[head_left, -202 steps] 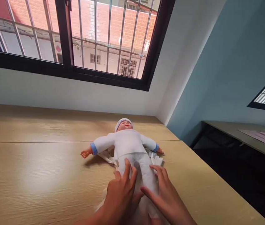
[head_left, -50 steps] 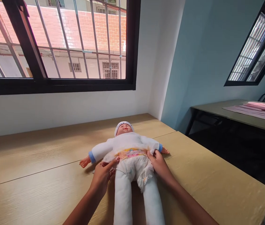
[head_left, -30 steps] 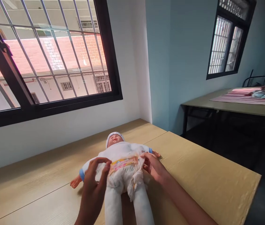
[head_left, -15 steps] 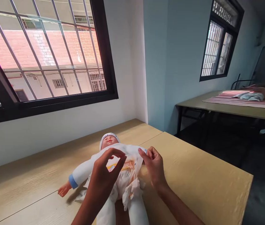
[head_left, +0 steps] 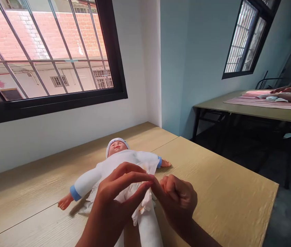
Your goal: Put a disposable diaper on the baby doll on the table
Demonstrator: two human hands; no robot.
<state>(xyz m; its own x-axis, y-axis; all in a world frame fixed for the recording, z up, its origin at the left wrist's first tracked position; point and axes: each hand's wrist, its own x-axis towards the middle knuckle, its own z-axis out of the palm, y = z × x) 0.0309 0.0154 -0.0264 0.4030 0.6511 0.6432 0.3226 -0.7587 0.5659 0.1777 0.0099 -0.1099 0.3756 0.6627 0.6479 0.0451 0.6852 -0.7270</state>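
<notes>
A baby doll [head_left: 119, 159] in a white suit with blue cuffs and a white cap lies on its back, arms spread. A crumpled white diaper [head_left: 147, 202] is around its hips, with loose thin parts at the sides. Over the doll's belly, my left hand [head_left: 125, 188] is closed in a pinch at the diaper's edge. My right hand [head_left: 177, 197] has its fingers curled in, and its thumb meets my left fingertips there. The bit of diaper between the fingers is mostly hidden behind them.
The doll lies on a light wooden table [head_left: 217, 185] whose right edge drops to a dark floor. A barred window [head_left: 58, 55] is on the left. Farther right, another table [head_left: 209, 103] bears a pink cloth [head_left: 248, 100], with another person's hand [head_left: 287, 90] over it.
My hands have come together until the fingertips meet. The right hand has moved down and curled in, uncovering the doll's hand on that side. The view has tipped slightly downward.
</notes>
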